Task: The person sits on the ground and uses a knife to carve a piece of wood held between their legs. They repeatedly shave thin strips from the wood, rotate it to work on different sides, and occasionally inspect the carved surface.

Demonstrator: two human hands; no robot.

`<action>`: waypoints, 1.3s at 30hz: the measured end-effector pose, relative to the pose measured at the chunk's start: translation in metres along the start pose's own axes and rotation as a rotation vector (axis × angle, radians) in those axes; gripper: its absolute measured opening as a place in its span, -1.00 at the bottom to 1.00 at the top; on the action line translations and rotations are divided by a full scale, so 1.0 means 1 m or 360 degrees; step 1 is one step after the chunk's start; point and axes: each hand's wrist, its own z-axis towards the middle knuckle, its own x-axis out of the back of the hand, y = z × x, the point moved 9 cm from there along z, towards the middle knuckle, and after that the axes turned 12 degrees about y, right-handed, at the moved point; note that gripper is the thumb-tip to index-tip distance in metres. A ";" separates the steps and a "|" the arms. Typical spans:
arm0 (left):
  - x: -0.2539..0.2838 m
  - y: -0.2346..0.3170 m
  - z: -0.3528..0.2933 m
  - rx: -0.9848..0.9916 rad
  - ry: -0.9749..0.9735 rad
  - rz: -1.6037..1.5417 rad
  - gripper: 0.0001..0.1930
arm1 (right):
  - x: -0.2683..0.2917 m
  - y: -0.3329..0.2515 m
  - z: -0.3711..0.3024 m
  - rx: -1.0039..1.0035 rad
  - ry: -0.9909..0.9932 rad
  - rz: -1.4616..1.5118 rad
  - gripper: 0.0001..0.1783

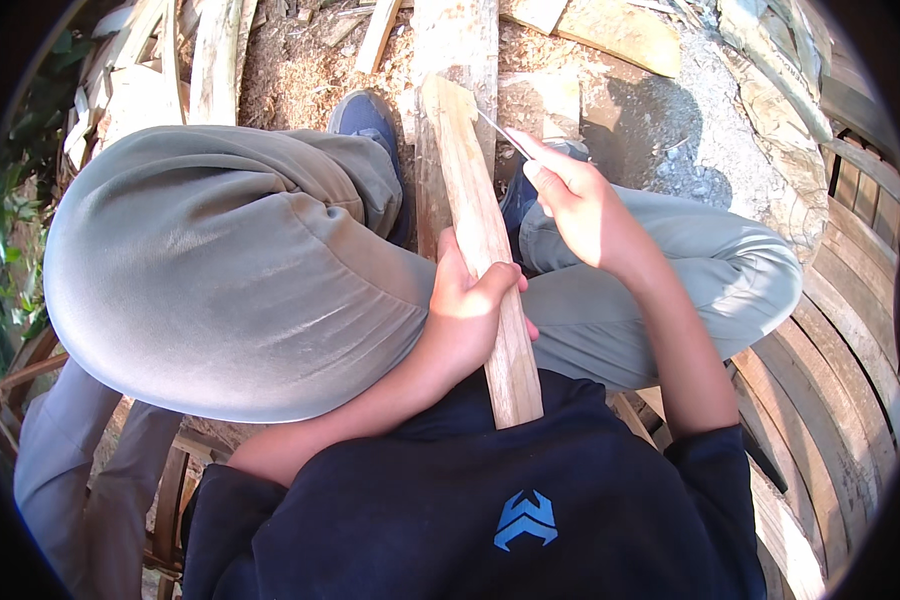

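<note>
Pale chips [285,75] litter the sunlit ground in front of me, and a long board [457,35] runs over them toward my seat. Slantwise above that board is the wooden piece [480,200], its far end close to the board's left edge and its near end at my dark shirt [390,500]; whether the far end rests on the board or hangs just over it, I cannot tell. My left hand [467,312] wraps the piece below its middle, thumb across the top. My right hand [577,205] grips a thin metal blade [502,134], its tip at the piece's right edge, where the far end looks notched.

For clean blade work, I judge, the far end should be seated firmly on the board and the near end braced. Thin, shallow strokes along the grain, aimed away from my left hand, look safest. Turning the piece seems better than twisting my wrist. My grey trousers [230,270] spread on both sides, and blue shoes [363,115] flank the board, so a slip rightward could reach my leg. Wooden slats [820,370] curve around farther right.
</note>
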 end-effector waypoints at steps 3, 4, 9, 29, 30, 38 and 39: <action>0.003 -0.001 -0.001 -0.0016 -0.0007 0.0042 -0.55 | 0.013 -0.006 -0.025 0.0429 0.0125 -0.0611 -0.40; 0.002 -0.001 -0.001 -0.0014 -0.0020 0.0049 -0.54 | 0.013 -0.008 -0.033 0.0403 0.0087 -0.0604 -0.40; -0.002 0.003 -0.004 0.0036 0.0000 0.0214 -0.49 | 0.009 -0.004 -0.058 0.0259 -0.0057 -0.0538 -0.40; 0.003 0.003 -0.002 0.0015 0.0009 0.0286 -0.53 | -0.004 -0.014 -0.035 0.0282 -0.0158 -0.0920 -0.29; 0.001 0.004 -0.002 0.0013 0.0003 0.0312 -0.53 | 0.001 -0.013 -0.044 0.0247 -0.0172 -0.0978 -0.30; 0.002 0.007 -0.005 -0.0026 0.0024 0.0338 -0.53 | -0.008 -0.026 -0.047 0.0528 0.0124 -0.1127 -0.30; 0.001 0.005 -0.002 -0.0016 0.0003 0.0336 -0.53 | -0.009 -0.024 -0.038 0.0607 0.0203 -0.1151 -0.29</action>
